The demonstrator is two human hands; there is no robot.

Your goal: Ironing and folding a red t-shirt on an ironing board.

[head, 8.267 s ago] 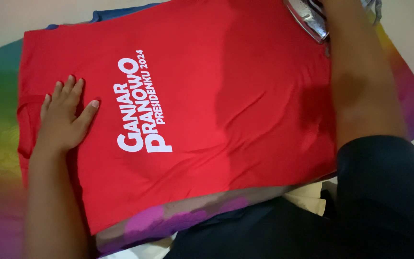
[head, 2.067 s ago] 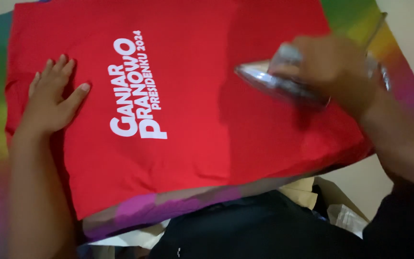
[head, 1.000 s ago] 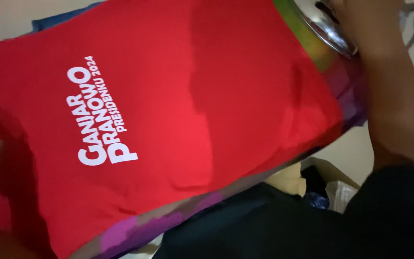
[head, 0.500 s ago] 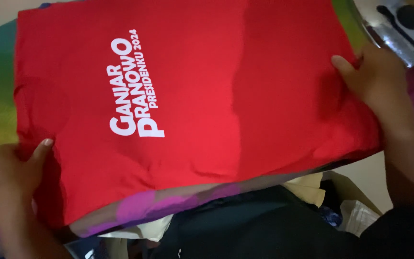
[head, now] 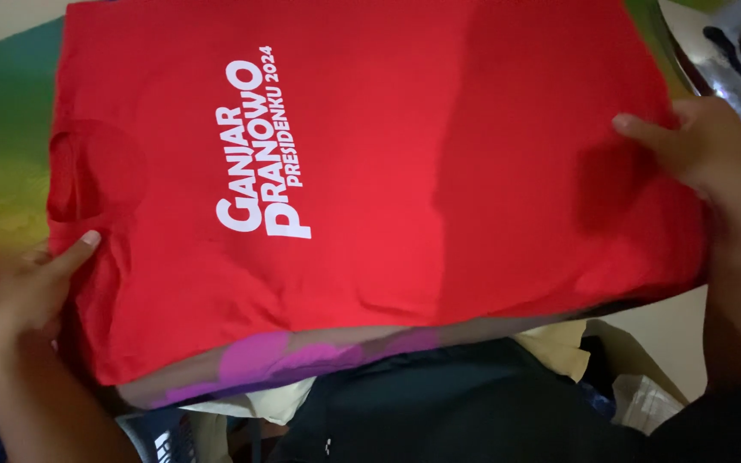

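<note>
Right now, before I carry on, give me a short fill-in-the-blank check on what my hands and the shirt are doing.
1. Both hands grip a flat-lying shirt whose colour is ____.
2. The left hand holds the shirt at its ____ end, by the round neck opening.
3. The metal iron sits beyond the right hand, in neither hand, at the picture's top ____ corner.
4. The lettering printed on the shirt is ____ in colour.

Missing words: red; collar; right; white
</note>
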